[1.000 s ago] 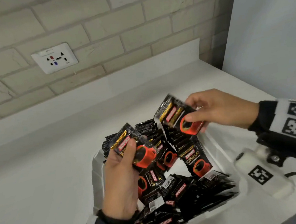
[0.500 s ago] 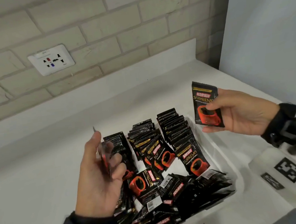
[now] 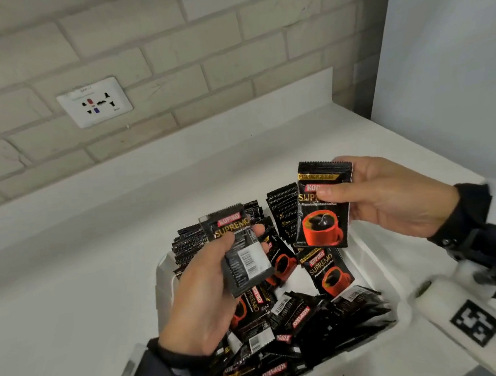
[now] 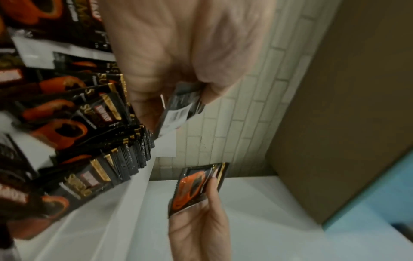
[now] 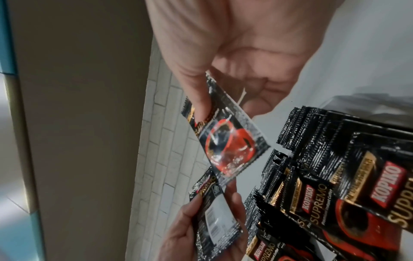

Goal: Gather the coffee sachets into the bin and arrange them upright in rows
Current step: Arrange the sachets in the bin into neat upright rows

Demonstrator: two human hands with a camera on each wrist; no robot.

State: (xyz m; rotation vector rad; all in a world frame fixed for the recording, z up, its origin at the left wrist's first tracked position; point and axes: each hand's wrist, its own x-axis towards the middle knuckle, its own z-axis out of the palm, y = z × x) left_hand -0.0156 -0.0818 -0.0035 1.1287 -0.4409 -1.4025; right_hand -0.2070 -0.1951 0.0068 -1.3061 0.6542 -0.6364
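A white bin (image 3: 368, 264) on the counter holds several black coffee sachets: upright rows (image 3: 282, 208) at the back, a loose pile (image 3: 315, 318) in front. My left hand (image 3: 209, 296) pinches one sachet (image 3: 241, 256) above the bin's left side, barcode side toward me; the same sachet (image 4: 178, 109) shows in the left wrist view. My right hand (image 3: 388, 197) holds another sachet (image 3: 323, 207) upright over the bin's right rear, its red cup print facing me, seen also as the sachet (image 5: 225, 141) in the right wrist view.
The white counter (image 3: 67, 283) runs left of the bin to a brick wall with a socket plate (image 3: 95, 101). A pale panel (image 3: 455, 43) stands at the right. A white device with black square markers (image 3: 475, 323) lies beside the bin's right front.
My left hand has turned its sachet from edge-on to flat, barcode side up. My right hand has brought its sachet left and closer over the bin.
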